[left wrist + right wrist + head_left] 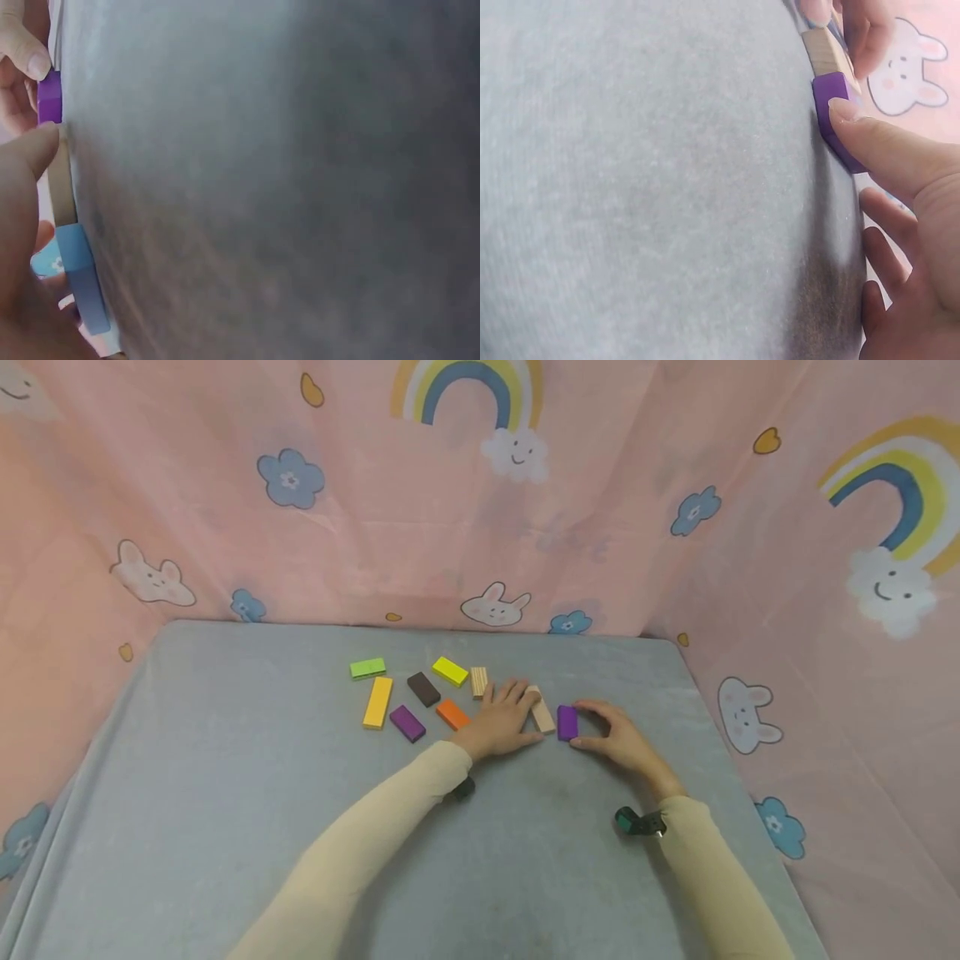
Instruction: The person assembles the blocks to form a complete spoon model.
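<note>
My right hand (618,742) pinches a purple block (567,723) by its near and far ends, its thumb on the near end in the right wrist view. Just left of it lies a plain wooden block (542,710), almost end to end with the purple one in the left wrist view. My left hand (501,723) holds this wooden block between thumb and index finger, the other fingers spread toward the back. Beneath the left palm is a blue block (79,266), hidden in the head view. The left wrist partly covers an orange block (452,714).
Left of the hands lie several more blocks: a striped wooden one (479,682), a yellow one (450,672), a dark brown one (423,690), a second purple one (407,724), an amber one (378,702) and a green one (367,669). A pink printed curtain (360,560) encloses the grey-covered table (225,793).
</note>
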The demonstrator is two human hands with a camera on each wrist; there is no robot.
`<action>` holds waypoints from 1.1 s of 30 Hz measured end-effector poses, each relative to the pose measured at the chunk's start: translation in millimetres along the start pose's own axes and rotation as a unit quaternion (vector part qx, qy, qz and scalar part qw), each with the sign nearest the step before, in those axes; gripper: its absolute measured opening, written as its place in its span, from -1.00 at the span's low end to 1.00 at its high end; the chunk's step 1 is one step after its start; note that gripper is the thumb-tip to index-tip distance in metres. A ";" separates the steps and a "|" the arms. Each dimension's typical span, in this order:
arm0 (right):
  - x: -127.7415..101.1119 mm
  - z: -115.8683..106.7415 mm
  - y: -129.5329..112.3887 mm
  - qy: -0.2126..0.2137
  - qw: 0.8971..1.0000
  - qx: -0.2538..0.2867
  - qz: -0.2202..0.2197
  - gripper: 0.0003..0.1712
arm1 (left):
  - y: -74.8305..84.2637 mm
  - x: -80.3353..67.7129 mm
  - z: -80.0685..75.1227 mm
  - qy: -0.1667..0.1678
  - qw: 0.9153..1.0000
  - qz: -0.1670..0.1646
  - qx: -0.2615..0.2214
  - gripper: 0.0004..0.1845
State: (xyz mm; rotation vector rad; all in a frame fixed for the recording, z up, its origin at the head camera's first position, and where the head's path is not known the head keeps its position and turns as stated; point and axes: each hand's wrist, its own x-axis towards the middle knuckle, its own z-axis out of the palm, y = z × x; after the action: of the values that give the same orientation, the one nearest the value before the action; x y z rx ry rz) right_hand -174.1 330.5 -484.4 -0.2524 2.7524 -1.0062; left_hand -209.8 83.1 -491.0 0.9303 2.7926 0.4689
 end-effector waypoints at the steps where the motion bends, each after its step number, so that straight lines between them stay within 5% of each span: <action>1: 0.2 0.1 0.1 0.002 1.000 0.002 0.001 -0.23 | 0.2 1.2 1.6 0.009 1.000 -0.003 0.002 -0.28; 10: 0.8 0.5 1.0 0.003 1.000 0.022 0.008 -0.23 | 3.7 3.9 2.4 0.067 0.998 -0.014 0.011 -0.26; 21: 0.5 -1.0 0.6 -0.010 1.000 0.027 -0.001 -0.11 | 8.2 3.3 -0.2 0.059 0.998 -0.024 0.002 -0.28; 29: 9.1 -10.0 -0.3 -0.026 0.993 -0.026 -0.114 -0.28 | 5.6 4.0 1.1 0.071 0.997 -0.019 -0.016 -0.30; 33: 13.1 -11.2 -3.9 -0.015 0.990 -0.059 -0.129 -0.32 | 4.0 4.6 0.4 0.080 0.996 -0.017 -0.029 -0.31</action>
State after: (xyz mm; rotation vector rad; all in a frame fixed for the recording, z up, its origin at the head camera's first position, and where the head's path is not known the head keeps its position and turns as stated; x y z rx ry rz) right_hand -189.2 331.5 -475.2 -0.6500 2.8055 -0.8858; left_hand -211.0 89.0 -490.2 0.8674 2.9125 0.6435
